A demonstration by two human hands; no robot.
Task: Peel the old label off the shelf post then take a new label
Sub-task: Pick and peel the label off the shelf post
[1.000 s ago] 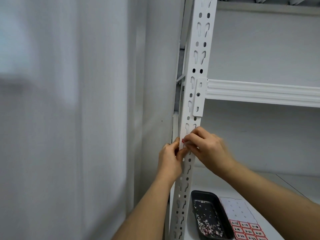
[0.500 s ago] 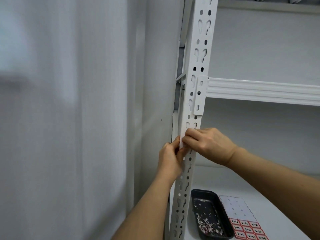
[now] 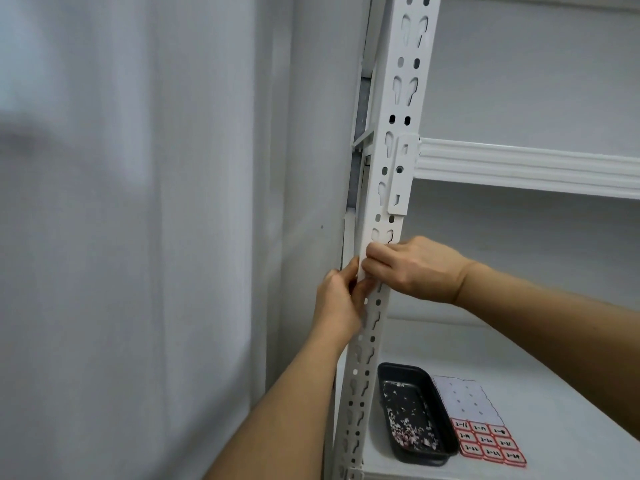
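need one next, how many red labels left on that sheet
9 red labels in three rows of three at the near end of the sheet, right of the black tray; none appear hidden.

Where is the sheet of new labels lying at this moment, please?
In the head view the label sheet lies flat at the lower right on the lower shelf, directly right of the black tray and below the right hand.

Shelf post [image 3: 388,209] upright at centre; curtain [image 3: 138,237] to its left. Crossbeam [image 3: 519,166] running right from post. Left hand [image 3: 341,303] against post's left edge, right hand [image 3: 415,268] across its front, fingers [image 3: 372,263] meeting there. Tray [image 3: 446,452] on lower shelf [image 3: 554,393], just right of post; label sheet [image 3: 481,420] beside tray, further right.
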